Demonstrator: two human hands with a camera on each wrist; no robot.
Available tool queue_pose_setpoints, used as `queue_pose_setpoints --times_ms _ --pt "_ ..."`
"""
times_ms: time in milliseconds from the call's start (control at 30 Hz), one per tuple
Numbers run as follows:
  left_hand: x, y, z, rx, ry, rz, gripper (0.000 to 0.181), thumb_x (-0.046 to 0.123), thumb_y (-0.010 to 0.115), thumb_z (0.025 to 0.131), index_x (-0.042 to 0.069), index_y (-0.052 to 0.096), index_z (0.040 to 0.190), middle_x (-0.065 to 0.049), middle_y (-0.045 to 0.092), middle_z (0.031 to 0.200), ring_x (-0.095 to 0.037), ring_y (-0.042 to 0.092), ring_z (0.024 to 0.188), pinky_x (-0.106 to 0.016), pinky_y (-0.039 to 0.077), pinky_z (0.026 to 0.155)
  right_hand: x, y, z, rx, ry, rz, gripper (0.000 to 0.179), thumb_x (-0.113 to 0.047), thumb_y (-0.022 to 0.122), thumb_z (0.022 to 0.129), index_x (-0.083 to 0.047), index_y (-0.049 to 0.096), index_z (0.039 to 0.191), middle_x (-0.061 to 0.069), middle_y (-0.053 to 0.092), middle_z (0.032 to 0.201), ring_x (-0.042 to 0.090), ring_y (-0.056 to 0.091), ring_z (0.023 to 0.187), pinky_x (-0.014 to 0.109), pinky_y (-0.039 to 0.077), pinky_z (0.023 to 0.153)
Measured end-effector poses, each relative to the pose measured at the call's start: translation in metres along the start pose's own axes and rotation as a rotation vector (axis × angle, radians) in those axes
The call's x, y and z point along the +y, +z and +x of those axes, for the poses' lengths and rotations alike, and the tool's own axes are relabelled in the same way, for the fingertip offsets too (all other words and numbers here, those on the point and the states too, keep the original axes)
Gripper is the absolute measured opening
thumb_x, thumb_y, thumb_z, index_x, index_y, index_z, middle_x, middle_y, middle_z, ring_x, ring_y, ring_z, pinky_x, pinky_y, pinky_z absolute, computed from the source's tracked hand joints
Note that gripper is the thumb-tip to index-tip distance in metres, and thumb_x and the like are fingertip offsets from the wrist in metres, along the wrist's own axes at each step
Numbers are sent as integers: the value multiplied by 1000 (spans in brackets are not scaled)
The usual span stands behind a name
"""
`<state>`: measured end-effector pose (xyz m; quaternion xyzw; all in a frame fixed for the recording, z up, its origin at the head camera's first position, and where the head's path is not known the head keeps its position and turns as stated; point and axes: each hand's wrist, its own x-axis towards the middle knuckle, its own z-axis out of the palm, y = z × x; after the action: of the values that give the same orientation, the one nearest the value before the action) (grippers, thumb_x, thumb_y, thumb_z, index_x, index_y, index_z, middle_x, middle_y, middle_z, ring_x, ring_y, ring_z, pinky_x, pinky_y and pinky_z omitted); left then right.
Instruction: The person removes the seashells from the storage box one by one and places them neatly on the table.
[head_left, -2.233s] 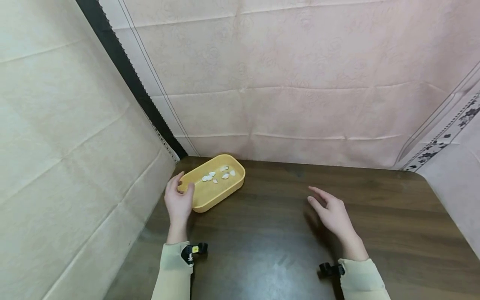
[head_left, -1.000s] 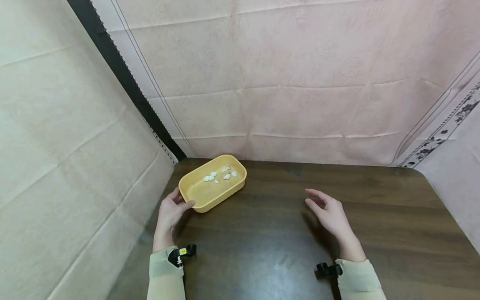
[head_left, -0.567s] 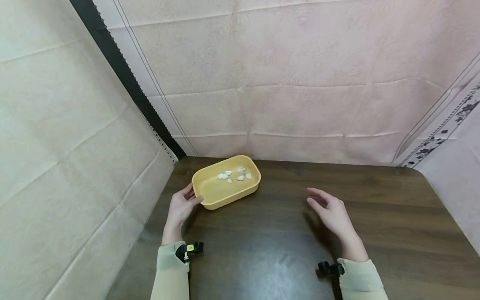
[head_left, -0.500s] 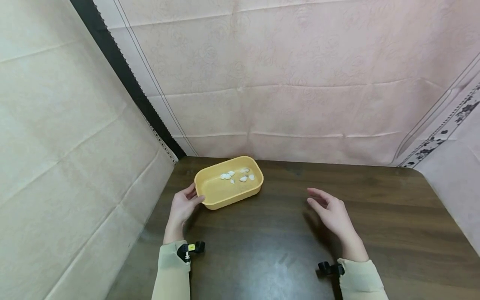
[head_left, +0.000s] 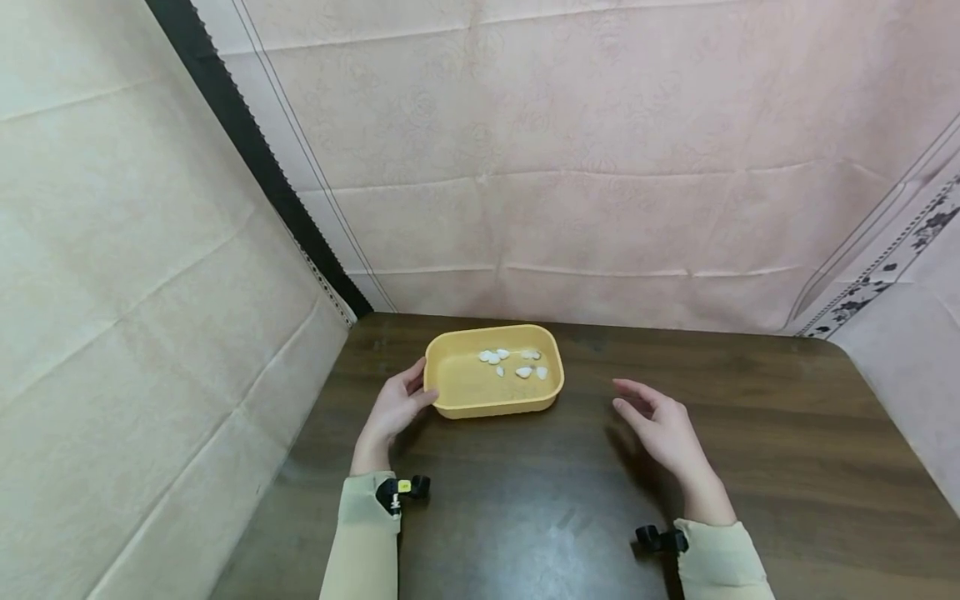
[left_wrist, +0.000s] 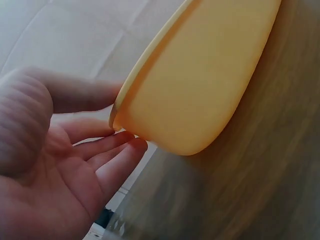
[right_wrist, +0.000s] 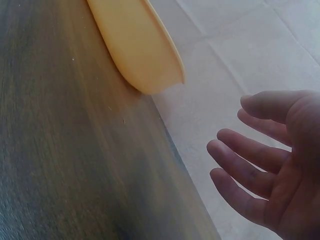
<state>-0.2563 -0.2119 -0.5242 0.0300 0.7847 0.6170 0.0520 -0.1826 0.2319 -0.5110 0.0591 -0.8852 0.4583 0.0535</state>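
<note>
A yellow rectangular tray (head_left: 468, 387) with rounded corners stands on the dark wooden table, left of centre in the head view. Several small white flat pieces, perhaps shells or pebbles (head_left: 523, 372), lie scattered inside it. My left hand (head_left: 396, 406) grips the tray's left end, thumb at the near side and fingers at the rim. In the left wrist view the thumb and fingertips meet the tray's wall (left_wrist: 185, 85). To the right of the tray my right hand (head_left: 663, 429) hovers over the table, fingers loosely bent and holding nothing.
The wooden table (head_left: 525, 500) reaches back to a pale cloth wall (head_left: 600, 208). Another cloth wall (head_left: 150, 375) rises along the left, and a third with a floral border (head_left: 862, 300) stands at the right. Both wrists wear black camera mounts (head_left: 660, 539).
My left hand came down onto the tray's left end and took hold of it. The tray then slid right and turned to lie nearly straight. The right hand stayed almost still.
</note>
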Motion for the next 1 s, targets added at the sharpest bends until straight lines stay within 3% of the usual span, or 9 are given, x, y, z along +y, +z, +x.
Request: queue_pose_setpoints --times_ms 133,333,533,733,1000 --pt "1 8 5 -49 4 -18 82 -4 70 99 1 27 168 -20 34 171 -34 44 151 -44 43 118 0 1 2 7 -4 -7 44 -36 63 110 -12 66 146 12 70 139 31 69 121 57 57 102" --pt "1 18 9 -81 18 -62 81 -7 69 99 0 28 168 -21 34 171 -36 42 152 -47 41 119 1 2 4 -9 11 -15 45 -38 62 111 -12 65 147 11 70 141 30 68 123 55 57 103" --pt "-3 22 12 -47 13 -75 76 -5 72 98 2 37 165 -20 41 168 -34 47 149 -43 45 116 4 2 2 -13 23 -13 46 -36 62 111 -10 64 148 11 69 141 31 67 125 56 56 105" --pt "-6 21 13 -43 27 -105 73 -5 71 99 2 39 164 -20 41 167 -34 46 150 -41 44 116 4 3 1 -9 31 -26 46 -38 62 111 -11 64 147 11 70 140 29 68 123 48 58 103" --pt "-4 23 11 -36 30 -112 71 -6 67 101 1 38 165 -18 40 168 -33 44 151 -39 43 116 5 5 2 -14 30 -24 44 -35 63 110 -11 65 147 11 71 138 29 69 122 56 56 104"
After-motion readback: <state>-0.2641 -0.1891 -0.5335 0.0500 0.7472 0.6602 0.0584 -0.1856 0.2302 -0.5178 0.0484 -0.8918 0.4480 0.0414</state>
